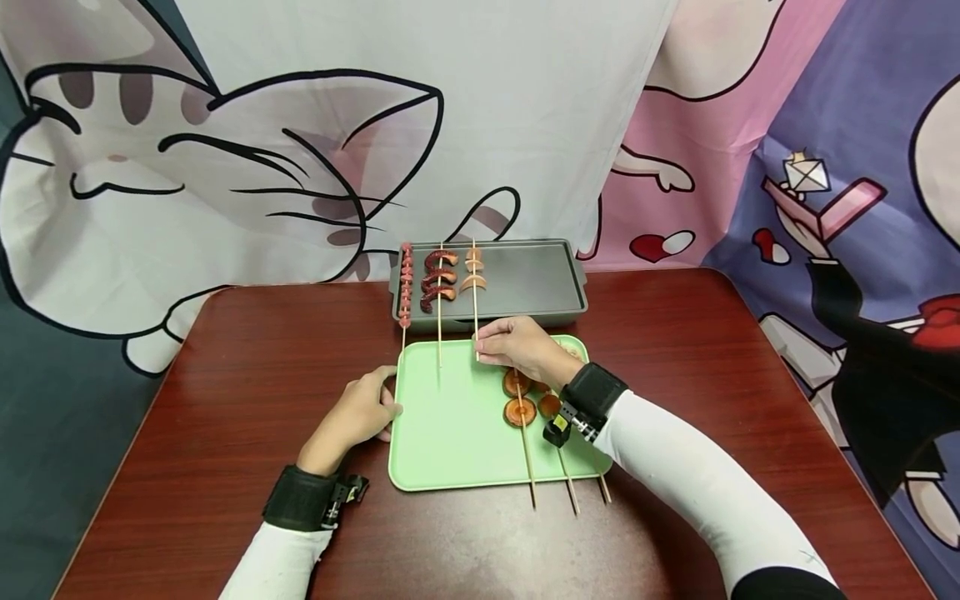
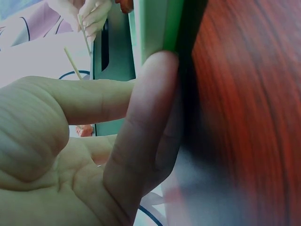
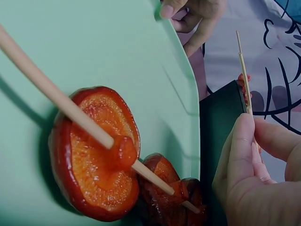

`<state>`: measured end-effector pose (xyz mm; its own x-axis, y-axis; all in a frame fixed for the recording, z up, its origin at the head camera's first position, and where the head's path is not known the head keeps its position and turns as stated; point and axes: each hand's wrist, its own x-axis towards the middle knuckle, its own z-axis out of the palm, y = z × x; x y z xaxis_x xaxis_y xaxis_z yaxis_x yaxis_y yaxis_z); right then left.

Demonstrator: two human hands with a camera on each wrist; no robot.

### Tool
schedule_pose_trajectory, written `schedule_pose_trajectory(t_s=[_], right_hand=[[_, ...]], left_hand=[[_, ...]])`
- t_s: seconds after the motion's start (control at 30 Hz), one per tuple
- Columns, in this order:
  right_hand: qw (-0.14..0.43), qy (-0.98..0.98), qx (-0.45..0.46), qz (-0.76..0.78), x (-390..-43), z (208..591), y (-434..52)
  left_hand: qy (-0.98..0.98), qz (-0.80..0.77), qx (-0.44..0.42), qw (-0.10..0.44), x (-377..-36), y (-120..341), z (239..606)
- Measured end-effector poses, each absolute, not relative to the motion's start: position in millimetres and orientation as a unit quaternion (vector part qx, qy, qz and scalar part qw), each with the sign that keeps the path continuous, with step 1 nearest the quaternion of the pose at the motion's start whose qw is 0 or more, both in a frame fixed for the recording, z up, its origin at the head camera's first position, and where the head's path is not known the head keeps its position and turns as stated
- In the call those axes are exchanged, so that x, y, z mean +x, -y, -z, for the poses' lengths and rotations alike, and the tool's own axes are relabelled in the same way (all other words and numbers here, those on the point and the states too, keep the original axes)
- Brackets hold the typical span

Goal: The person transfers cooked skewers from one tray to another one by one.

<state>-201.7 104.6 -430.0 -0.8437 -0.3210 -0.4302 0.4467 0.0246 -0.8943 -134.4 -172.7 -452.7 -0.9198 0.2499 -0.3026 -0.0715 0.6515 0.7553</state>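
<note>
My right hand (image 1: 525, 348) pinches the bare lower end of a wooden skewer (image 1: 476, 312) with pale orange curved pieces, which extends over the dark baking tray (image 1: 525, 279). Beside it on that tray lie a skewer of dark red curled pieces (image 1: 440, 279) and a skewer of small red pieces (image 1: 406, 287). My left hand (image 1: 363, 408) holds the left edge of the light green tray (image 1: 450, 433), thumb at the rim, other fingers partly hidden. In the right wrist view, the fingers (image 3: 242, 141) close on the skewer stick (image 3: 245, 80).
On the green tray's right side lie skewers with round brown-orange slices (image 1: 520, 412), partly under my right forearm; their sticks overhang the front edge. Both trays stand on a reddish-brown table (image 1: 300, 333). A printed cloth (image 1: 525, 108) hangs behind the table.
</note>
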Motion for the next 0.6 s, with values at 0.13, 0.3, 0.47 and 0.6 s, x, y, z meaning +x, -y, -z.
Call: schedule_pose_trajectory(t_s=[0.13,0.3,0.47,0.6], right_hand=[[0.279,-0.663,0.055,0.693,-202.4,427.8,-103.3],[0.278,-0.665,0.052,0.691,-202.2,425.0,-104.5],[0.274,-0.675,0.042,0.684,-201.9,423.6,-107.8],[0.282,-0.675,0.039,0.68,-200.6,422.3,-110.4]], left_hand=[[-0.888,-0.414,0.051,0.195,-134.1,173.5,452.1],[-0.887,-0.415,0.052,0.195,-133.9,173.3,452.2],[-0.887,-0.416,0.052,0.195,-134.0,173.0,452.5],[-0.887,-0.416,0.052,0.194,-134.1,173.3,452.5]])
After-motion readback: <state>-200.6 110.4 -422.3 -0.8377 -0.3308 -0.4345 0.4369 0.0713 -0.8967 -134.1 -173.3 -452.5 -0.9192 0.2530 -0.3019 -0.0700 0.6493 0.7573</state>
